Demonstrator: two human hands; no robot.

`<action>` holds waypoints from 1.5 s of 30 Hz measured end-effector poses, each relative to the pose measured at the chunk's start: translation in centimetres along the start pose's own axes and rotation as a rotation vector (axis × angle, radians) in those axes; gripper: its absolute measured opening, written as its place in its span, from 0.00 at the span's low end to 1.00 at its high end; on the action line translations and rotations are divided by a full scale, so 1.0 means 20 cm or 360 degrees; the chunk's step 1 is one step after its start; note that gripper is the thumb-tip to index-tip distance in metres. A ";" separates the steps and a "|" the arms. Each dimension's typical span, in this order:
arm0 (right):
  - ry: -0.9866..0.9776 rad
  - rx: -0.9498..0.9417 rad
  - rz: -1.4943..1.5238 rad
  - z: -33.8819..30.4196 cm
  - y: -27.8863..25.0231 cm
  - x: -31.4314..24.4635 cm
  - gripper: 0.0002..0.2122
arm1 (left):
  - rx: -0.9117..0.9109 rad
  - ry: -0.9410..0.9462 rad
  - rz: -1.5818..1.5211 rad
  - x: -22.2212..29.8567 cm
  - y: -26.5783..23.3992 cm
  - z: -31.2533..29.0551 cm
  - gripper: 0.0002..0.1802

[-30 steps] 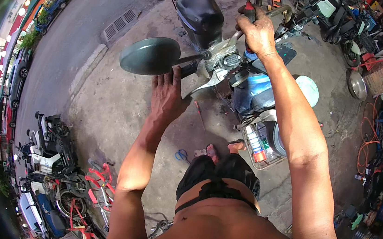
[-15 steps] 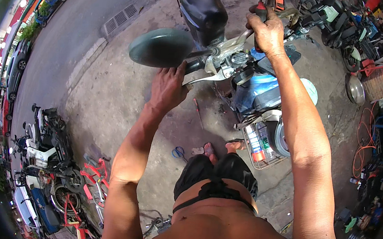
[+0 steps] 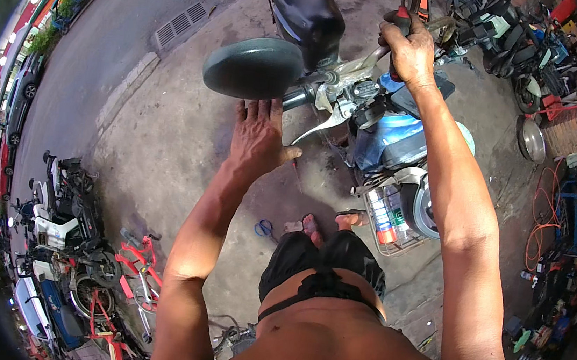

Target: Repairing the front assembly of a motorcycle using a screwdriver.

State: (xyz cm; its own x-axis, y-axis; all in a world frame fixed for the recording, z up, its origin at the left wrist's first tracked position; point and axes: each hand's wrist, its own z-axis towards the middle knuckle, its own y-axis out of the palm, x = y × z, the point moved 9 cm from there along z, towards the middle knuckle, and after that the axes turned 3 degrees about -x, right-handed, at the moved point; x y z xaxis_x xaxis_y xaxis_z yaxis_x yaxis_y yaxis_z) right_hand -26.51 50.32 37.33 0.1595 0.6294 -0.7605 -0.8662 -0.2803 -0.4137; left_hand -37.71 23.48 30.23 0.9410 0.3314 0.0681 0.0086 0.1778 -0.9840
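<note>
My left hand (image 3: 258,135) is open, fingers spread and thumb out. It is beside the black handlebar grip (image 3: 298,98) of a motorbike, just below a large dark oval rear-view mirror (image 3: 252,68). A silver lever (image 3: 328,124) curves close to my thumb. My right hand (image 3: 410,52) is raised near the bike's far side, closed around the red-and-black handle of a screwdriver (image 3: 402,21). Its thin shaft points up toward the frame's top edge. Clear plastic wrapping (image 3: 357,66) covers part of the handlebar. The bike's blue body panel (image 3: 385,139) lies beneath my right forearm.
A wire basket (image 3: 390,247) holds spray cans beside my feet. Blue-handled scissors (image 3: 264,227) lie on the concrete. Parked motorbikes (image 3: 62,226) and a red frame (image 3: 142,263) stand at left. A metal bowl (image 3: 533,139), orange hose (image 3: 544,221) and more bikes line the right.
My left hand has let go of the handlebar grip and lever, moving back slightly with fingers opened. The mirror and bike appear shifted a little right. My right hand still holds the screwdriver.
</note>
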 end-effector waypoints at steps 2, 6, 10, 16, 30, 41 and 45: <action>0.0054 -0.0092 0.0106 -0.01 0.02 -0.01 0.16 | 0.0049 0.0026 0.0009 0.00 -0.01 0.00 0.60; 0.0033 -0.0018 0.0094 0.00 0.01 0.01 0.16 | 0.0101 0.0094 -0.0099 -0.02 -0.01 0.05 0.50; 0.0140 -0.0067 0.0137 0.00 0.03 0.03 0.25 | 0.0249 0.0211 -0.0070 -0.02 -0.02 0.05 0.43; 0.0183 -0.0079 0.0172 -0.01 0.02 0.02 0.22 | -0.0462 -0.0152 -0.0552 -0.20 0.09 0.16 0.38; -0.0012 -0.0008 -0.0042 -0.01 0.01 0.00 0.18 | 0.0048 0.0092 -0.0093 -0.01 0.07 0.05 0.53; -0.0025 -0.0010 0.0030 -0.01 0.02 -0.03 0.16 | 0.0046 0.0095 -0.0220 -0.13 0.10 0.04 0.43; 0.0024 -0.0032 0.0071 -0.02 0.00 0.01 0.17 | -0.0118 0.0029 -0.0652 -0.12 0.05 0.12 0.43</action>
State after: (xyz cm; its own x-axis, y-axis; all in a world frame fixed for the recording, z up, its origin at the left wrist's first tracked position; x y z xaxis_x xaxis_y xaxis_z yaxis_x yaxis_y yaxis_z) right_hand -26.33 50.24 36.95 0.1285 0.6051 -0.7857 -0.8629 -0.3223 -0.3893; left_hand -40.85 25.00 29.41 0.8604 0.2307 0.4544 0.4074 0.2243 -0.8853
